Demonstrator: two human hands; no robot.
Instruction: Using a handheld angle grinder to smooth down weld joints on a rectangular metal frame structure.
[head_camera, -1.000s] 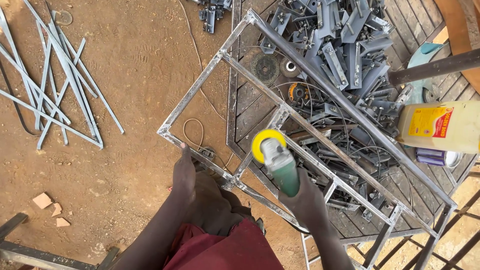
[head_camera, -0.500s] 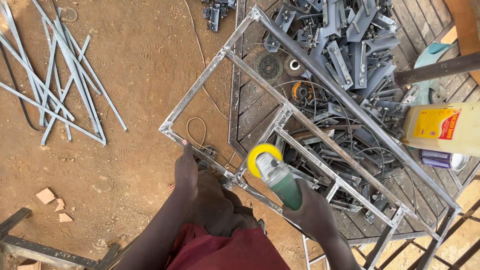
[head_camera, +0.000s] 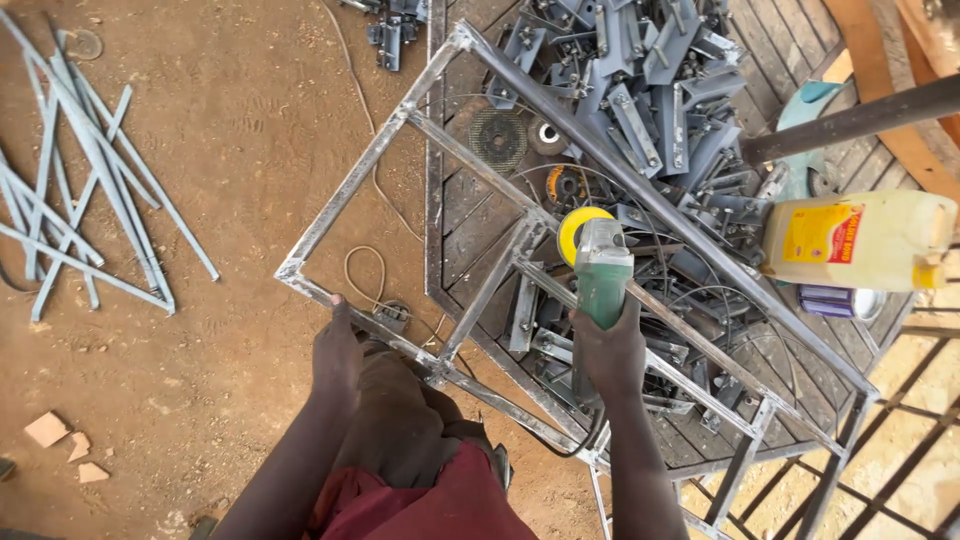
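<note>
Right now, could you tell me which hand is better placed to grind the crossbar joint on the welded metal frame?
Right hand, probably: it grips the green angle grinder beside that joint, while the left hand steadies the grey welded metal frame.

Bare matt metal frame (head_camera: 640, 195); green plastic grinder (head_camera: 603, 282); glossy plastic jug (head_camera: 858, 240); rough dirt floor (head_camera: 220, 130).

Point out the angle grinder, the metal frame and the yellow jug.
angle grinder (head_camera: 602, 282), head view, on its green body.
metal frame (head_camera: 350, 188), head view, on its left bar.
yellow jug (head_camera: 880, 245), head view, on its side.

The right hand (head_camera: 610, 352) hides the green grinder (head_camera: 601, 275) handle and its grip.
</note>
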